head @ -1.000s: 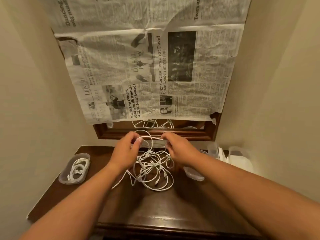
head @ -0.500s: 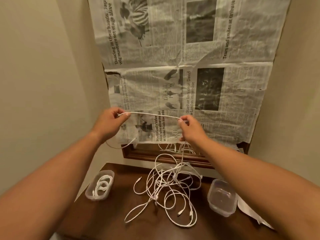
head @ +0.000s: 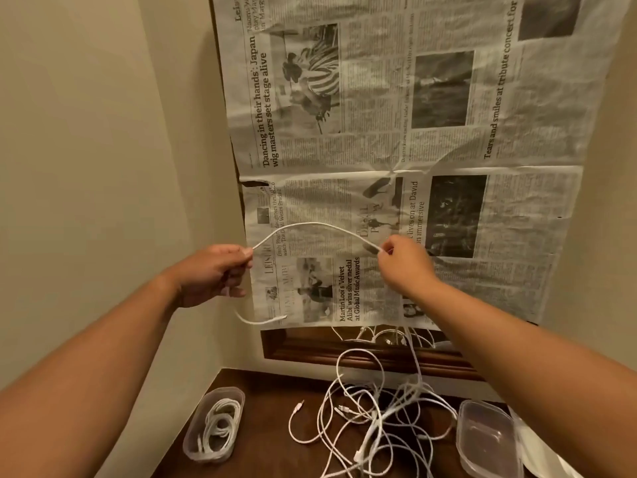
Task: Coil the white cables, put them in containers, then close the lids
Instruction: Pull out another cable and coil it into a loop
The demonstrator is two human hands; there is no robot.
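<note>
Both my hands are raised in front of the newspaper, pinching one white cable [head: 312,225] that arches between them. My left hand [head: 213,274] grips it near one end, whose tail hangs below with a plug. My right hand [head: 405,262] pinches the other side, and the cable drops from there into a tangled heap of white cables [head: 375,419] on the dark wooden table [head: 265,391]. A clear lidless container [head: 215,424] at the left holds a coiled white cable. Another clear container [head: 487,438], with no cable in it, stands at the right.
Newspaper sheets [head: 413,132] cover a wood-framed mirror [head: 275,343] on the wall behind the table. Beige walls close in on the left and right. White lids [head: 541,453] lie at the table's right edge beside the second container.
My hands have lifted the cable from the heap to well above the table. The taut stretch between them has slackened into an arch, and the view has tilted upward.
</note>
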